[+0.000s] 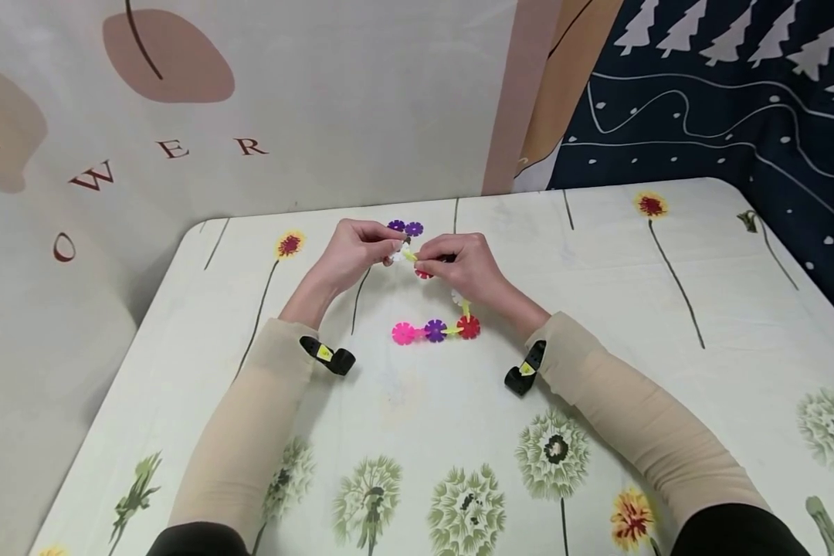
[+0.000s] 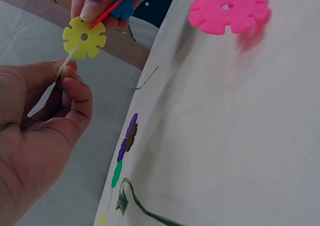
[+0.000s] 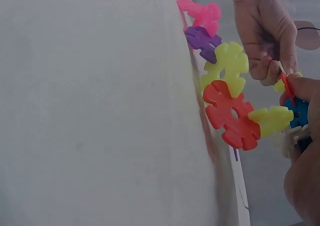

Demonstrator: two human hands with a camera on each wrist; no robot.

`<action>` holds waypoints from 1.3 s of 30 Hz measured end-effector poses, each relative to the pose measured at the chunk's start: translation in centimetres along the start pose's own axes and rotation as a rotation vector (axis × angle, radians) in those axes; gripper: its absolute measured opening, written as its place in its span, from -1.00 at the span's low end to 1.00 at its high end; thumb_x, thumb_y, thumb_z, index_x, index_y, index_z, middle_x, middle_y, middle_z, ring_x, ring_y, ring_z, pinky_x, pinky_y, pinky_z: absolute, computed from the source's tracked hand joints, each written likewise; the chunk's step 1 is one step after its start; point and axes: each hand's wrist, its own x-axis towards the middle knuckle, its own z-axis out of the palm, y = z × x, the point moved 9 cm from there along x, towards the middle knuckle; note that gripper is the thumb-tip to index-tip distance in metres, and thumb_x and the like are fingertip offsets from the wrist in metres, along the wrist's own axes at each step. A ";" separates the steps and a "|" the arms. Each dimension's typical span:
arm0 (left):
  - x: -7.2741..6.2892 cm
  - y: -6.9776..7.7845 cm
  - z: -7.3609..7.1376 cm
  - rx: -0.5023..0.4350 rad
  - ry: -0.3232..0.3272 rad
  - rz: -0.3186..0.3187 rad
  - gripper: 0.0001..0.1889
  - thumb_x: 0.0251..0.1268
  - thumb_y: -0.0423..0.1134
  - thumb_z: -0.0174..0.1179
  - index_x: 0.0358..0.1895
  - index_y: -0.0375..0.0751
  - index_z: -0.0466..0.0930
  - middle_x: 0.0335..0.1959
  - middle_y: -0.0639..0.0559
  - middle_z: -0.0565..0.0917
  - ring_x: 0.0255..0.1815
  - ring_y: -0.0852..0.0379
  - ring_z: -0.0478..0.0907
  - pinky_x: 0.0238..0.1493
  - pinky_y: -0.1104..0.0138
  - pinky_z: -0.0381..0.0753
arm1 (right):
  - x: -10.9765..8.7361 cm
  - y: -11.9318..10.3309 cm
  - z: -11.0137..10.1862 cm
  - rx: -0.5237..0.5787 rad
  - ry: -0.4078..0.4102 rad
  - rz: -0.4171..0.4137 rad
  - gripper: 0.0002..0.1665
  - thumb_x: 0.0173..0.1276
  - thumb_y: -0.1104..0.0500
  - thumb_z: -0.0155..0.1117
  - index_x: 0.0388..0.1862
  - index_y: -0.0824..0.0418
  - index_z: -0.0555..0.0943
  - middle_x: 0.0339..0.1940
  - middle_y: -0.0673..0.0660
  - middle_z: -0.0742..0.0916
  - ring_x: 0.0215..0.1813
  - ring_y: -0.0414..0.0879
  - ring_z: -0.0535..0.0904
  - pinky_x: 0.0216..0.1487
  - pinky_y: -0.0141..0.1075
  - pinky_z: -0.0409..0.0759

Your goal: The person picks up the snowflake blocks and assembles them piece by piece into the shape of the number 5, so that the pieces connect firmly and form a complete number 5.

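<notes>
My left hand [image 1: 344, 259] pinches a white interlocking disc [image 2: 67, 63] between thumb and fingers. Its edge meets a yellow disc [image 2: 94, 42], seen face-on in the left wrist view. Facing it, my right hand [image 1: 469, 266] pinches a red disc [image 2: 106, 13] edge-on, which meets the yellow one. A blue disc [image 2: 126, 8] shows behind the right fingertips, partly hidden by them. From the right hand a chain of notched discs runs toward me: a larger-looking red disc [image 3: 230, 116], a yellow disc [image 3: 232, 66], a purple disc [image 1: 435, 331] and a pink disc [image 1: 403, 333].
Behind the hands, purple discs [image 1: 413, 229] lie near the table's back edge, with a green disc [image 2: 117, 174] and a brown one [image 2: 131, 137] by them. A flower-printed cloth [image 1: 403, 409] covers the table. Printed curtains [image 1: 361, 100] hang along the back and sides.
</notes>
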 end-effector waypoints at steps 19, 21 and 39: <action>-0.4 -0.1 0.2 0.062 -0.033 -0.040 -0.75 0.46 -0.35 0.26 0.06 -0.43 0.71 -0.04 -0.21 0.74 -0.33 0.06 0.59 -0.06 0.07 0.63 | -0.1 -0.1 0.0 -0.016 -0.070 -0.006 -0.89 0.26 0.40 0.51 -0.22 0.33 0.83 -0.20 0.16 0.82 -0.19 -0.06 0.76 -0.18 -0.32 0.71; -0.5 -0.2 0.1 0.057 -0.040 -0.045 -0.75 0.47 -0.34 0.26 0.08 -0.43 0.71 -0.07 -0.20 0.73 -0.32 0.06 0.59 -0.06 0.07 0.64 | -0.1 -0.1 0.0 -0.025 -0.081 -0.001 -0.88 0.26 0.39 0.51 -0.21 0.33 0.83 -0.18 0.16 0.82 -0.15 -0.05 0.76 -0.16 -0.32 0.72; -1.3 -1.0 -0.5 -0.032 -0.044 -0.065 -0.78 0.37 -0.41 0.33 0.01 -0.42 0.71 -0.25 -0.15 0.71 -0.33 0.04 0.63 -0.15 0.25 0.72 | 0.1 0.6 0.0 -0.094 -0.121 0.053 -0.88 0.29 0.32 0.52 -0.19 0.24 0.83 -0.16 0.09 0.83 0.00 -0.06 0.63 0.01 -0.24 0.58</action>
